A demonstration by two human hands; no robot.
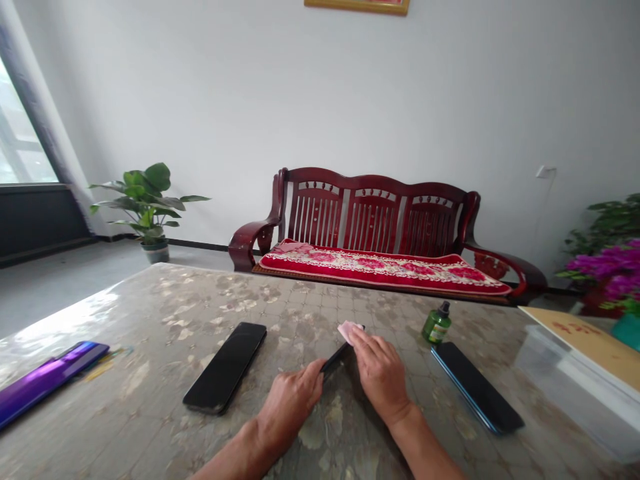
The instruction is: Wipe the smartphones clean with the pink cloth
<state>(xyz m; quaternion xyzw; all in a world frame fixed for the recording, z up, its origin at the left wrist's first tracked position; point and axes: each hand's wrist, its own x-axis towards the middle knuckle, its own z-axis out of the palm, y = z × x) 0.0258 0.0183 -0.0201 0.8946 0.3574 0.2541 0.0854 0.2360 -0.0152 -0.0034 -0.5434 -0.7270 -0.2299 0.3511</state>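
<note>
Between my hands is a thin black phone-like slab (336, 357), seen edge-on and tilted up to the right. My left hand (293, 400) is closed on its near end. In the fingers of my right hand (379, 367) is a folded pale pink cloth (349, 329), pressed against the slab's far end. My right fingers hide part of both things. Left of my hands a black phone (226, 368) lies flat on the table, screen up. To their right lies another dark phone (475, 387) with a blue edge. Just behind that one stands a small green bottle (437, 325) with a black cap.
The table (150, 333) has a patterned, shiny cover. A purple phone or phone case (47, 381) lies at its left edge. At the right is a clear plastic box (560, 373) beside a tan-topped box (590, 340). Beyond the table stands a wooden bench (373, 207).
</note>
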